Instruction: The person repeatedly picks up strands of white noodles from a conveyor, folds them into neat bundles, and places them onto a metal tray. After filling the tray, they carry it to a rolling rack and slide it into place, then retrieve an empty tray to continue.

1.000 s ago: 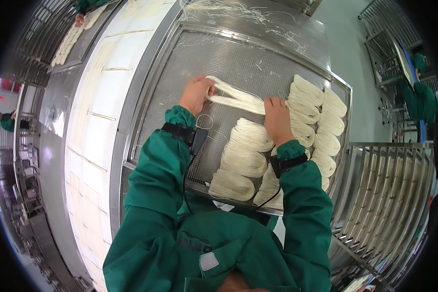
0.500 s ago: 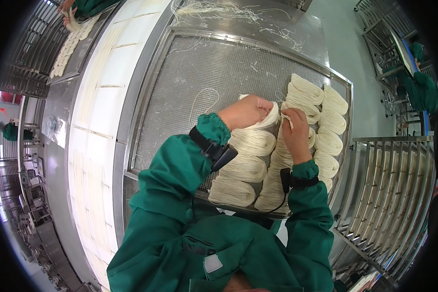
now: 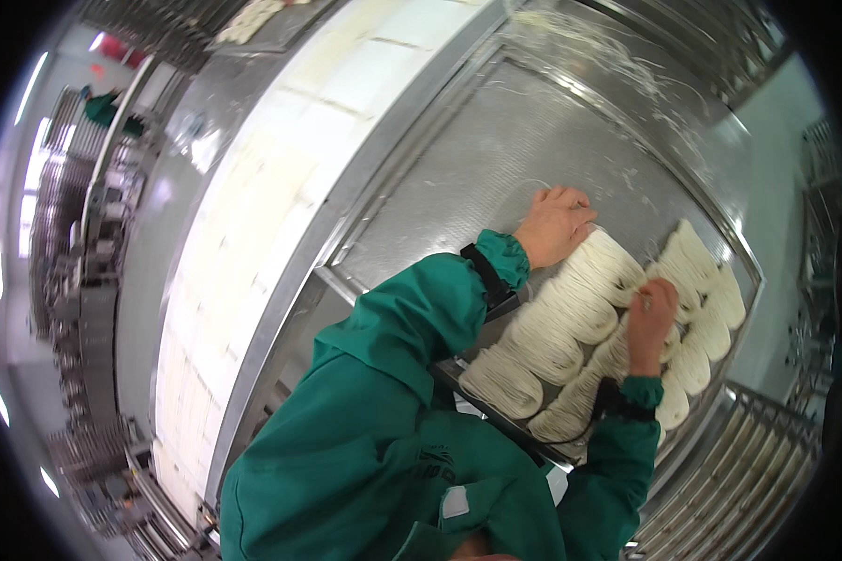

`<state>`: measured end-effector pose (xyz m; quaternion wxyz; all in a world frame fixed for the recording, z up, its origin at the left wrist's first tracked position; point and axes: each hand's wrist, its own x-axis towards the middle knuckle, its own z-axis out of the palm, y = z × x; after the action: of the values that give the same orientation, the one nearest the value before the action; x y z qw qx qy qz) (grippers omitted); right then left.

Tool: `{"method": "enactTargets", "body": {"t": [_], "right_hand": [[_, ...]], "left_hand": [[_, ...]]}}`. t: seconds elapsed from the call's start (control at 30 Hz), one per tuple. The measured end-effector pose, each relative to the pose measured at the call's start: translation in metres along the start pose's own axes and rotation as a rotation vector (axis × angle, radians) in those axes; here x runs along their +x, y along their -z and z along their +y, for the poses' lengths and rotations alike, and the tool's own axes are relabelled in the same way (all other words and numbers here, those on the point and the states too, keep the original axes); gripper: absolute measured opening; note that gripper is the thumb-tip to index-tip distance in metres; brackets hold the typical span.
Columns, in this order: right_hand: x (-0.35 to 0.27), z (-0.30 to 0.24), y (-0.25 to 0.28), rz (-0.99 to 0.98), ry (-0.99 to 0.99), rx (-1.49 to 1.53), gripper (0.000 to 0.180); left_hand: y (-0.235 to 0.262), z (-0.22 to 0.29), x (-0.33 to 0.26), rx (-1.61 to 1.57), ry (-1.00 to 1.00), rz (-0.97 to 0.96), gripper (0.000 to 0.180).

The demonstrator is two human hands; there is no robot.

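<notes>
Folded bundles of pale noodles [image 3: 552, 332] lie in overlapping rows on a metal mesh tray [image 3: 458, 178]. At the far end of the left row is my left hand [image 3: 557, 227], its fingers bent down toward the mesh and its thumb side beside the last bundle [image 3: 608, 266]. What those fingertips hold, if anything, is hidden. My right hand [image 3: 651, 323] is closed over the middle rows, fingertips together against the noodles. Whatever is between them is too small to make out. Dark bands circle both green-sleeved wrists.
Loose noodle strands [image 3: 608, 56] litter the metal surface beyond the tray. A white conveyor [image 3: 253, 215] with flat noodles runs along the left. A metal rack [image 3: 730, 477] stands at the lower right, close to the tray. A person in green [image 3: 108, 110] is far off at the left.
The view has turned, so the tray sits further right and tilted. My left hand has left the raised noodle end, which now lies on the row. My right hand remains over the middle rows.
</notes>
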<state>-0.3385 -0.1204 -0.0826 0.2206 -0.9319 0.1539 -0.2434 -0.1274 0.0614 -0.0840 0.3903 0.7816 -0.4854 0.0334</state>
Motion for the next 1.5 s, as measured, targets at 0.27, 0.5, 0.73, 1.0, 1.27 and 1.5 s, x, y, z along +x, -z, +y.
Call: {"method": "enactTargets", "body": {"t": [0.27,0.5,0.73,1.0,1.27,1.5], "right_hand": [[-0.014,0.01,0.033,0.018,-0.035,-0.001,0.009],[-0.007,-0.001,0.025,0.071,-0.009,0.043,0.013],[0.011,-0.023,0.01,0.141,-0.036,0.172,0.019],[0.103,-0.108,0.003,0.201,0.193,0.245,0.068],[0.158,-0.093,-0.022,0.092,0.073,0.153,0.086],[0.109,0.021,-0.039,-0.165,0.014,-0.357,0.025]], "left_hand": [[0.241,-0.144,-0.148,0.533,0.592,0.216,0.075],[0.357,-0.237,-0.195,0.737,1.287,0.066,0.076],[0.309,-0.248,-0.117,0.743,0.931,-0.037,0.041],[0.218,-0.045,0.042,-0.48,0.615,-0.118,0.032],[0.13,0.034,0.125,-1.254,0.402,-0.36,0.015],[0.05,-0.063,0.122,-1.053,0.892,-0.123,0.011]]}}
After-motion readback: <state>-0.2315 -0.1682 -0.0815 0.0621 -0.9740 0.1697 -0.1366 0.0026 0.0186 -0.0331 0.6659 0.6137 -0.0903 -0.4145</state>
